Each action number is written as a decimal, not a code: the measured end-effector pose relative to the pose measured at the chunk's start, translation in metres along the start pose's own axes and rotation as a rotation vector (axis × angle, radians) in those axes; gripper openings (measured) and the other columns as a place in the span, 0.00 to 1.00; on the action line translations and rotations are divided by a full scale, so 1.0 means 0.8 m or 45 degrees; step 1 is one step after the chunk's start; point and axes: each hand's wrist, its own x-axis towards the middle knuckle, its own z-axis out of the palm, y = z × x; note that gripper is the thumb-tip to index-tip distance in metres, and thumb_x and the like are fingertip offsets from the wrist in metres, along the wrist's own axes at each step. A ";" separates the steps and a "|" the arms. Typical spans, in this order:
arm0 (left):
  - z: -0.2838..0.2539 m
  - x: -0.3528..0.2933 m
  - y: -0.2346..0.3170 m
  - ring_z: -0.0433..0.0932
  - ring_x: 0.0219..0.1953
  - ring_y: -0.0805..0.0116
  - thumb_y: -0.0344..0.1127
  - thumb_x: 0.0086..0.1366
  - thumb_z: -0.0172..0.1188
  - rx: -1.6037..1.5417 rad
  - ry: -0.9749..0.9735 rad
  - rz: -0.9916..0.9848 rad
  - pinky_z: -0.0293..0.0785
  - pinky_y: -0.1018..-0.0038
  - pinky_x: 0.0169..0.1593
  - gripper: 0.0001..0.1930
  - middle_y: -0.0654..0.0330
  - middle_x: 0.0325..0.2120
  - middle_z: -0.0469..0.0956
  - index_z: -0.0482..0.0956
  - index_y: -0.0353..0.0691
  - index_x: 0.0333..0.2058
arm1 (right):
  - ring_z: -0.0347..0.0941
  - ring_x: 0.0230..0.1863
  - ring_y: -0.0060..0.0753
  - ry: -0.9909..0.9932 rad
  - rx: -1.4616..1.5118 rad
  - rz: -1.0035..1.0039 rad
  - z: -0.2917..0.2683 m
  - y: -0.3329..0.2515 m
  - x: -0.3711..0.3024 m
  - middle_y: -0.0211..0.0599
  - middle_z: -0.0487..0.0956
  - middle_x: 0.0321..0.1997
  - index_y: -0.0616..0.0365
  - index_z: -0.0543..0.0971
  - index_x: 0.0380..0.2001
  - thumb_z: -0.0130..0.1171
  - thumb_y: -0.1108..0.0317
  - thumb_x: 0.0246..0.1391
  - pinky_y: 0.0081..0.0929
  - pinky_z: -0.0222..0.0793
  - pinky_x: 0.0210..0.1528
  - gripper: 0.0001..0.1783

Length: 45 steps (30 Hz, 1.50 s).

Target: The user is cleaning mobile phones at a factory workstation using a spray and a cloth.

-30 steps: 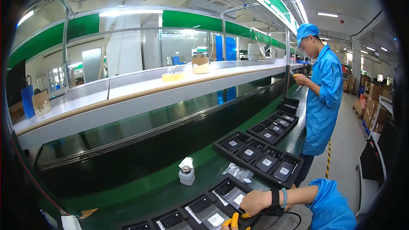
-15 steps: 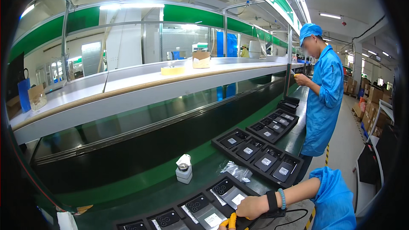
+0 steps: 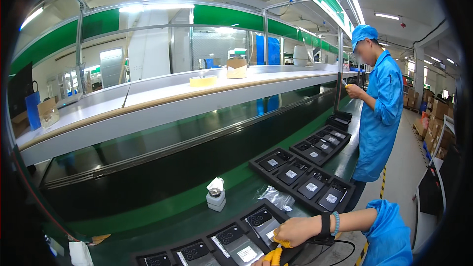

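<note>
My right hand (image 3: 298, 230), with yellow finger covers and a black wrist strap, is closed at the lower end of a black smartphone (image 3: 259, 218) in a black foam tray (image 3: 235, 216). What its fingertips pinch, if anything, is hidden. Just below, at the picture's lower edge, shows part of my left hand (image 3: 271, 257). Its yellow-covered fingers are bent close together beside the right hand; I cannot make out anything in them. Another smartphone (image 3: 236, 244), with a white label on its clear film, lies in the neighbouring slot. Further phones fill the slots to the left.
A white bottle (image 3: 216, 199) with a metal top and tissue stands behind the tray. Clear plastic bags (image 3: 277, 198) lie beside it. More phone trays (image 3: 301, 194) line the bench towards a co-worker in blue (image 3: 378, 113). A black cable (image 3: 345, 261) hangs near my right wrist.
The view has shifted slightly, moving the scene right in the picture. My right hand has lifted a little and drawn right along the phone, showing more of its yellow-covered fingers.
</note>
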 end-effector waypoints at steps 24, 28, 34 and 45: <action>0.027 0.000 0.007 0.60 0.60 0.62 0.43 0.62 0.50 0.243 -0.160 0.213 0.55 0.64 0.60 0.23 0.58 0.56 0.66 0.69 0.38 0.54 | 0.73 0.31 0.27 0.771 -0.579 0.368 0.035 -0.004 -0.036 0.27 0.72 0.27 0.54 0.78 0.22 0.63 0.63 0.37 0.25 0.70 0.27 0.09; 0.024 -0.001 0.006 0.60 0.60 0.63 0.43 0.62 0.50 0.225 -0.175 0.182 0.53 0.65 0.62 0.24 0.58 0.58 0.62 0.67 0.39 0.55 | 0.72 0.30 0.28 0.799 -0.750 0.321 0.003 0.011 -0.021 0.28 0.72 0.28 0.52 0.78 0.23 0.57 0.63 0.46 0.25 0.68 0.25 0.06; 0.021 0.001 0.007 0.63 0.58 0.62 0.43 0.61 0.52 0.195 -0.158 0.182 0.55 0.63 0.61 0.24 0.58 0.56 0.65 0.68 0.39 0.54 | 0.72 0.31 0.29 0.934 -0.960 0.340 -0.059 0.052 0.025 0.29 0.71 0.27 0.52 0.76 0.21 0.57 0.65 0.44 0.25 0.68 0.26 0.04; 0.025 0.000 0.009 0.63 0.58 0.62 0.43 0.61 0.52 0.146 -0.145 0.186 0.56 0.62 0.60 0.25 0.57 0.56 0.65 0.67 0.38 0.54 | 0.73 0.30 0.34 1.205 -0.914 0.583 -0.137 0.026 0.025 0.34 0.73 0.25 0.57 0.76 0.19 0.57 0.72 0.35 0.31 0.68 0.29 0.03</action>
